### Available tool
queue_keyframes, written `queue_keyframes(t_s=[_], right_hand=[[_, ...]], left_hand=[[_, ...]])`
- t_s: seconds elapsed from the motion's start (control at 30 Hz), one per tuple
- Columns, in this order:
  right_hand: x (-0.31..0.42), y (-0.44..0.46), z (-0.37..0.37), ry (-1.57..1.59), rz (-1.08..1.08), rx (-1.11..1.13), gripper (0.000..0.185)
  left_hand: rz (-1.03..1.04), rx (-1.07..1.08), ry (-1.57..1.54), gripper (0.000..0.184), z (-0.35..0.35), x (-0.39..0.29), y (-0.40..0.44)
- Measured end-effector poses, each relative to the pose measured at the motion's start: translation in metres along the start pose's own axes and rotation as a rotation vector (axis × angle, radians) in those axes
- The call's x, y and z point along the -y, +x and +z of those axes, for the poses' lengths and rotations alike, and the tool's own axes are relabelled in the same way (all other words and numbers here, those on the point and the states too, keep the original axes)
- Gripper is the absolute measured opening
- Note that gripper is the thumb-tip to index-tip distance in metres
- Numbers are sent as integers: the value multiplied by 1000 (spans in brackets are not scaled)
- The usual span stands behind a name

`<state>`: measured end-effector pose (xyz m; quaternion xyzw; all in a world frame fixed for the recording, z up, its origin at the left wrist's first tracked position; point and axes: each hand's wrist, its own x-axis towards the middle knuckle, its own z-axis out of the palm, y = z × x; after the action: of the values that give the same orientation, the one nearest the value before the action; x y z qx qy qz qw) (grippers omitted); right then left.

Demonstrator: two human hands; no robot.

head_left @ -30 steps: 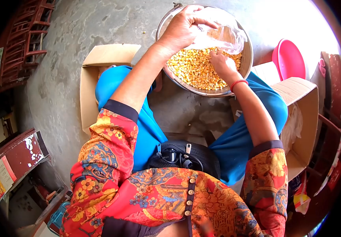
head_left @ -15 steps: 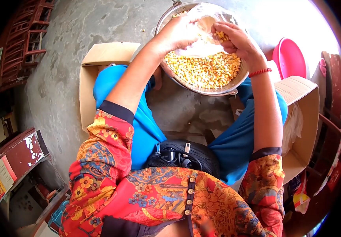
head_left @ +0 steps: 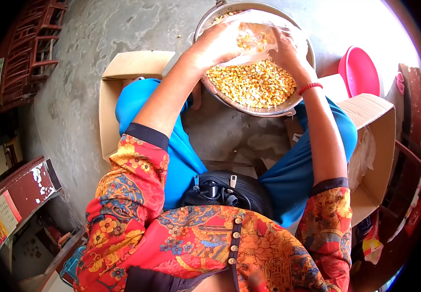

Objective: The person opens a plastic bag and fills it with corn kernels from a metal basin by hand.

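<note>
Right hand has swung inward a little over the last half second: it was off to the right with kernels showing in its fingers, now it's up against the clear thin plastic bag. Left hand sits about where it was.

From where I'm standing: bag is between the two hands, over the wide round metal pail, some loose yellow corn kernels showing through the film. Its gap runs crosswise, left hand to right hand, so that's the long way across it.

Left hand closed on the bag's left edge, fingertips partly lost in glare. Right hand's fingers are bent at the bag's right side; can't tell if they're pinching film or have kernels in them.

Key relation: the main heap of loose yellow corn kernels lies in the pail on the body side of the bag, below both hands. Right hand is the nearer, its heel by the heap's right edge, so heap-to-bag looks like a short path up and away from the body, by my read. Left hand is further off, above the heap's far left.

Red beaded bracelet on the right wrist, bright pink plastic basin beyond the pail's right.
</note>
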<state>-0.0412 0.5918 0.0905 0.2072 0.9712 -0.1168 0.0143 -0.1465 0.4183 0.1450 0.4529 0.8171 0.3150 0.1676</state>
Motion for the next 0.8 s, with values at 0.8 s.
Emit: queue_keyframes(t_s=[0.8], right_hand=[[4, -2, -23, 77, -234, 7, 26]], left_hand=[[-107, 88, 81, 44, -16, 5, 3]])
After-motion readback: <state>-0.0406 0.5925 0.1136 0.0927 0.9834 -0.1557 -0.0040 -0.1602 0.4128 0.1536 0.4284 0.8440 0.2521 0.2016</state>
